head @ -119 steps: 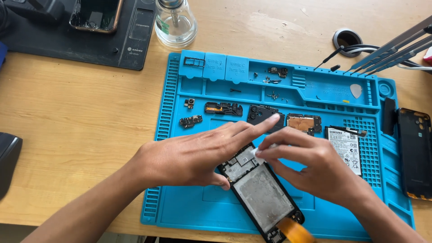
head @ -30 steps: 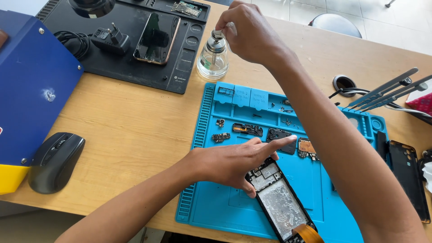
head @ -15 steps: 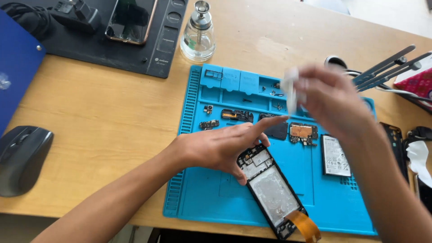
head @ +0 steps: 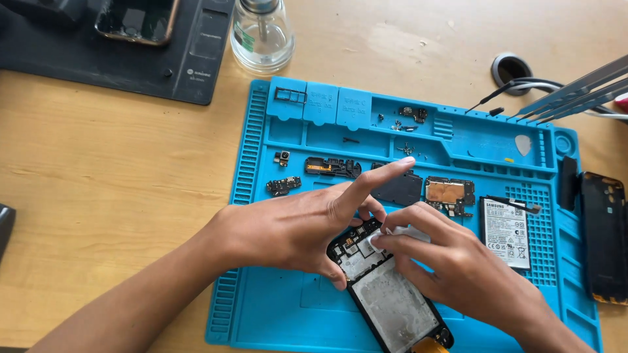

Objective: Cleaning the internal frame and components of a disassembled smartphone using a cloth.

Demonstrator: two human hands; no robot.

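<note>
Wooden desk (head: 118, 196), blue repair mat (head: 261, 314) on it keeps small parts sorted. Your left hand (head: 288, 225) half open, index finger straight, pins opened phone frame (head: 392, 304) at mat front so it stays put. Your right hand (head: 451, 268) pinches white wipe (head: 392, 234), pressing it on frame top. Battery (head: 505, 232) lies right, apart.

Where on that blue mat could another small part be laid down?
The blue mat has bare room at its lower left, below the left hand, beside the opened phone. The strip holding the battery and boards is crowded; the wooden table is bare left of the mat.
</note>
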